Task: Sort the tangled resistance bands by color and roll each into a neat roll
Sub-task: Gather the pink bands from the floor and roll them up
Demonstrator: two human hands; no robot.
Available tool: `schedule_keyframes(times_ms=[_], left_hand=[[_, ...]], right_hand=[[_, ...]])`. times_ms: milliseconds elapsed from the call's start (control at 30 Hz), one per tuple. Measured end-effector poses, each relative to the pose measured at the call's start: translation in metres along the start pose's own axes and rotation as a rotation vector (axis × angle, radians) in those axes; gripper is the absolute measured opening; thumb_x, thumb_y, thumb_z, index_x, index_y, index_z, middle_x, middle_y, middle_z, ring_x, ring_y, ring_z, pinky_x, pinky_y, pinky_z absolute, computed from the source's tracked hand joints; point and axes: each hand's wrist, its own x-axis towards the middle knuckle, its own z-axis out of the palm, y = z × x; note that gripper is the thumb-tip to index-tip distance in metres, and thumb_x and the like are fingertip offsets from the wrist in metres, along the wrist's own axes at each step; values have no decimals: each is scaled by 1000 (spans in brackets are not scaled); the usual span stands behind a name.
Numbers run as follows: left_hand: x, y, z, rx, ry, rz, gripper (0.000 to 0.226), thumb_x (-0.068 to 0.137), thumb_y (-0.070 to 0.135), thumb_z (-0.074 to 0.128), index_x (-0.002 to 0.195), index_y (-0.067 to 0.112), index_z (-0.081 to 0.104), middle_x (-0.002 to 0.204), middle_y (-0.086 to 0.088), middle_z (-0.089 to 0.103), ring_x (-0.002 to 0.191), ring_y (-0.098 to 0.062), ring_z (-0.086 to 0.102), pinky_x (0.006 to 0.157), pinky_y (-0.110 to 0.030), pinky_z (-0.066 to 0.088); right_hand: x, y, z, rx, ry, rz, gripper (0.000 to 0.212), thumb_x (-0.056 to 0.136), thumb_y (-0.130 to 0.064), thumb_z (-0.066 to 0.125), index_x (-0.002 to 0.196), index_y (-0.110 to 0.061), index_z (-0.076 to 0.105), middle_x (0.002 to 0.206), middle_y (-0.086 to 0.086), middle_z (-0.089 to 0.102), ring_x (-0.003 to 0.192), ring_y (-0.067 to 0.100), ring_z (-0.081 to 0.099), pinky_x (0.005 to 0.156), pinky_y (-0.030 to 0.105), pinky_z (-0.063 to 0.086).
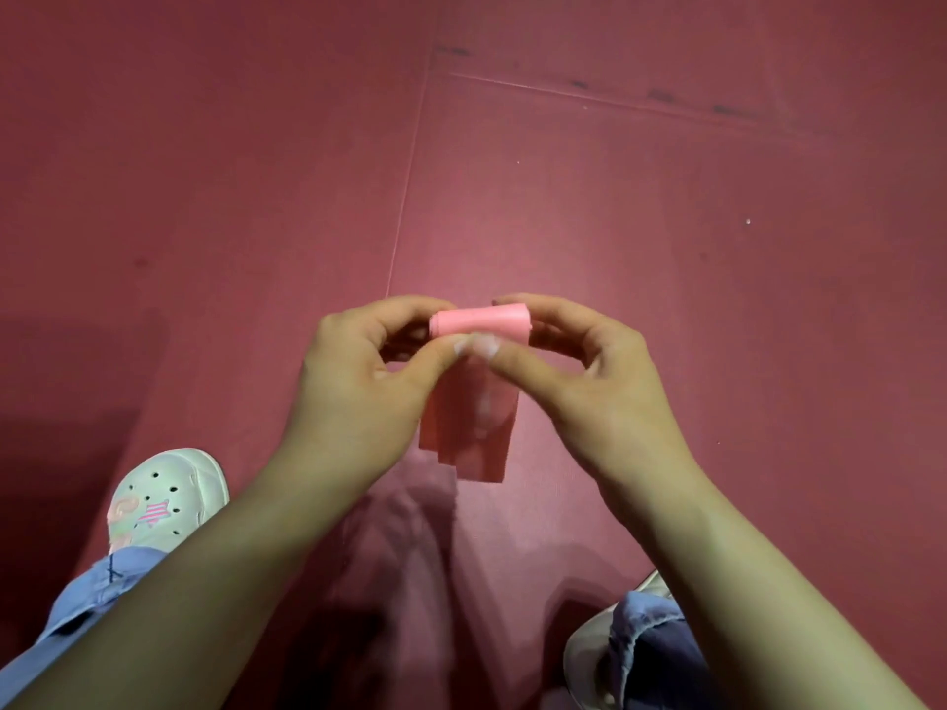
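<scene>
Above the maroon floor [666,207], in the head view, the left hand [358,371] and right hand [589,371] pinch a pink resistance band [479,320], rolling step under way. The roll's long axis runs left–right; its loose tail [466,427] hangs toward the person. Next, probably: wind evenly, keeping the edges aligned.

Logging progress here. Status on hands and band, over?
Both left hand and right hand pinch the pink band. Partly rolled, loose tail hanging below. No obstruction seen.
</scene>
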Motion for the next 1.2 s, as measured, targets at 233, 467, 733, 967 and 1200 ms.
schedule_keyframes(times_ms=[233,467,733,967,1200], left_hand=[[0,-2,-1,-94,-1,-95,51,70,25,81,117,33,61,69,5,72,73,-11,68,79,-24,51],[-2,-2,3,-165,-31,-44,31,71,19,78,100,30,70,87,9,76,85,-7,71,76,-20,55],[-1,-1,3,-215,18,-19,29,74,4,77,96,22,70,84,5,75,84,-9,70,82,-23,54],[-1,0,5,-80,53,3,16,73,25,70,89,24,70,84,-5,71,80,-21,67,77,-31,55],[1,-3,3,-208,71,-111,7,79,30,69,81,24,71,73,2,73,66,-8,65,60,-16,50]], right_hand=[[4,4,-2,189,53,39,21,81,-2,70,101,-8,69,70,2,64,66,4,59,68,13,47],[3,2,-3,239,97,170,8,78,-18,73,73,-14,69,74,-2,66,73,-1,61,79,21,48],[4,2,-1,234,60,236,15,80,-26,72,73,-13,68,73,-1,62,73,6,56,78,25,44],[3,3,1,112,10,250,24,84,-38,65,72,-17,65,74,-3,60,80,7,57,83,30,46],[1,1,4,151,-11,23,27,76,3,73,97,-14,68,79,11,65,72,15,58,59,15,50]])
